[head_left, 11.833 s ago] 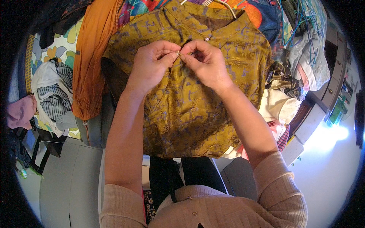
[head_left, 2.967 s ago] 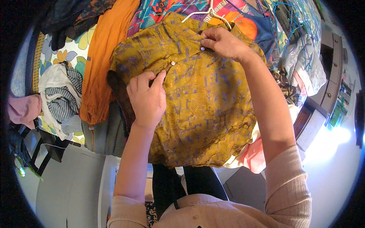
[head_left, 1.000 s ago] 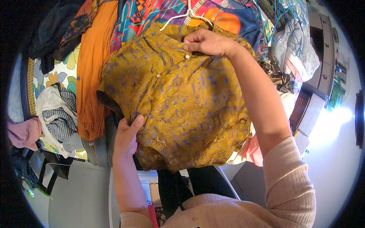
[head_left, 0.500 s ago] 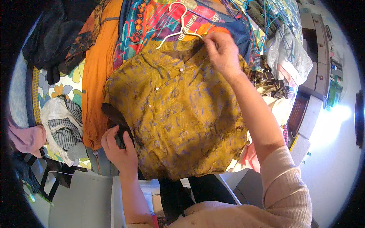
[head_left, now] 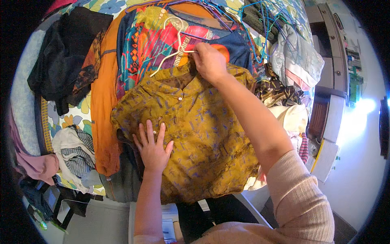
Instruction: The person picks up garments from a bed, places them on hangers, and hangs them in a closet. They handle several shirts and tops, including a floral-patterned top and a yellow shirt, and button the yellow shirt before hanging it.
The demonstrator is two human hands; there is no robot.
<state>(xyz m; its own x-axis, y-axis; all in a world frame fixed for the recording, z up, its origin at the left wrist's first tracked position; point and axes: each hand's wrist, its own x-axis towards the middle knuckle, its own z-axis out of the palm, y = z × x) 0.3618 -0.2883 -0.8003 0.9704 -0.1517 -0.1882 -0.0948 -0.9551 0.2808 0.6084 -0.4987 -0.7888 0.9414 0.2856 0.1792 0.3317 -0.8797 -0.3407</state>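
A mustard-yellow shirt with a purple pattern, a small stand-up collar and front buttons lies spread before me. My left hand rests flat on its front beside the button line, fingers spread. At the far side of the collar, my right hand is closed round one arm of a white hanger. The hanger's hook and other arm lie beyond the neckline, over a multicoloured patterned garment. Whether the right fingers also pinch shirt cloth is hidden.
An orange garment lies left of the shirt, with black clothing and a white-and-striped bundle further left. Tangled blue hangers and a pale grey garment are at the far right. Drawers stand beyond the bed.
My left hand has moved from beside the shirt's left edge onto its front. My right hand and the hanger have shifted left, and the hanger now sits tilted, further out of the neckline.
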